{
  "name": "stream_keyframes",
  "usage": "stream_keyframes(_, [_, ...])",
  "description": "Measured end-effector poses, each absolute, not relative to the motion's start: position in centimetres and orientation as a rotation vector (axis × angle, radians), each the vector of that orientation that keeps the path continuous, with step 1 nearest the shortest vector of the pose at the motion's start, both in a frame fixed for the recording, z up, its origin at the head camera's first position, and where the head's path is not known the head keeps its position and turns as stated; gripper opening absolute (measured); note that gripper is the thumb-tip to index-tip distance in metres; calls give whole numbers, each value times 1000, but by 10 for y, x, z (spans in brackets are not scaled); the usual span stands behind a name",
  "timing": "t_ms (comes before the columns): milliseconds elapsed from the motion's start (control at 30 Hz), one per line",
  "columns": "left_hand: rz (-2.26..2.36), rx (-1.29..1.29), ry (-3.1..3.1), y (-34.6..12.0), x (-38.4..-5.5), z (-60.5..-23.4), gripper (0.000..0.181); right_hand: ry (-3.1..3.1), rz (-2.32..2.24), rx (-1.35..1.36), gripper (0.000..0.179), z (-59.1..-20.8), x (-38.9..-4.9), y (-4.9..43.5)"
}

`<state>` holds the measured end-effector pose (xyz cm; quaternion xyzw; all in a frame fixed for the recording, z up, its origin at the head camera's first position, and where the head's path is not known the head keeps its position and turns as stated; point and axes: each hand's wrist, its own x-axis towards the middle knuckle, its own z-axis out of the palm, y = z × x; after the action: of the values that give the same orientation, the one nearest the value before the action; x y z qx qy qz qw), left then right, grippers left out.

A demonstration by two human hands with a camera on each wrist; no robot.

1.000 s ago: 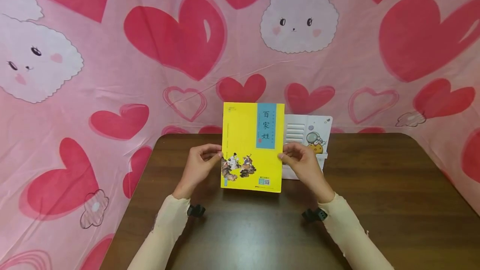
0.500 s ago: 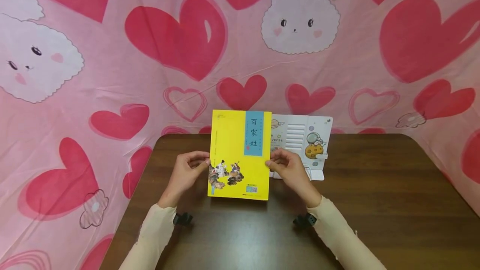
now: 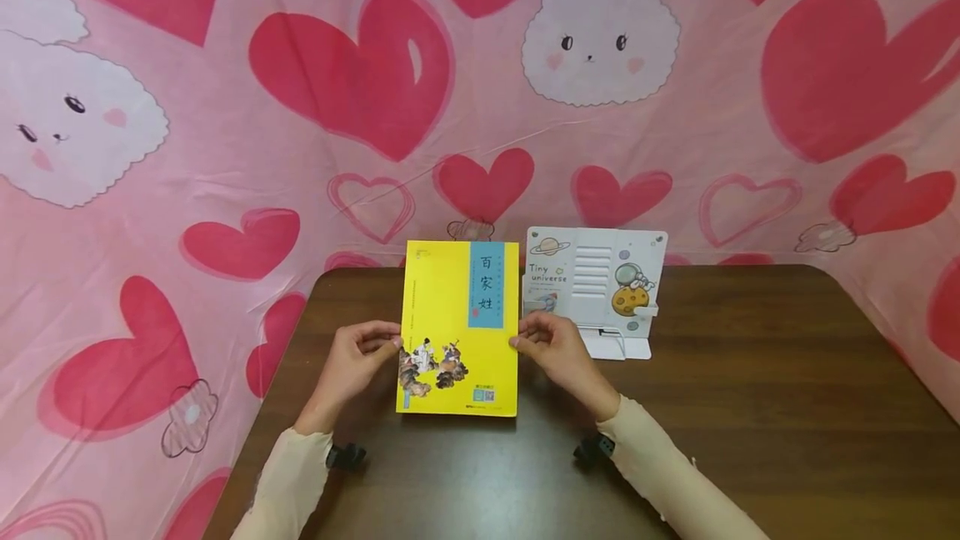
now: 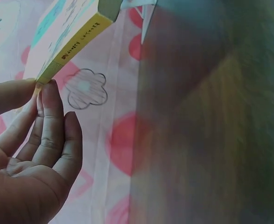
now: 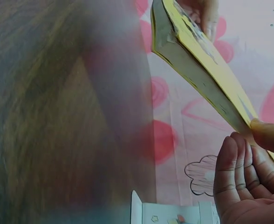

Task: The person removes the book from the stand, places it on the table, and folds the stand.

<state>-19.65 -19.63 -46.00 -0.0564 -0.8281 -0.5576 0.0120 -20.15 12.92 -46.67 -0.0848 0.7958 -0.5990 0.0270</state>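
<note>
A slip is probably the main risk: the book (image 3: 458, 329) hangs on fingertip grips alone, and if either loosens, one corner could drop toward the table (image 3: 750, 357) in front of the stand (image 3: 592, 294). Its pages (image 5: 197, 77) fall on the stand's side, so if the right hand (image 3: 558, 355) has mostly cover under its thumb, they might fan out. A drift toward the stand could make that hand's knuckles knock it; being thin, it may slide or tip.

The book is left of the stand and in front of it, cover facing up, and seems clear of the table. It lies between the two hands. The left hand (image 3: 356, 367), on the side away from the stand, pinches the spine (image 4: 75, 45), thumb in front and fingers behind. The right hand grips the side nearer the stand, thumb on the cover, fingers behind; it overlaps the stand's lower left in the head view, though I cannot tell whether they touch. Both hands are half closed, palms off the book
</note>
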Motion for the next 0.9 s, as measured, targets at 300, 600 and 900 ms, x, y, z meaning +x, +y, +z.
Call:
stream_keyframes(300, [-1712,-139,-2647,-210,-191,-469,25,2473,-1766,-221,13,-471,-203,112])
stream_keyframes(600, [-1656,-48,-2734,-217,-191,-474,23,2490,-1655,-199,10,-474,-203,103])
stream_keyframes(900, [-1657,-20,-2801,-223,-188,-482,22,2478,-1545,-256,11,-479,-200,101])
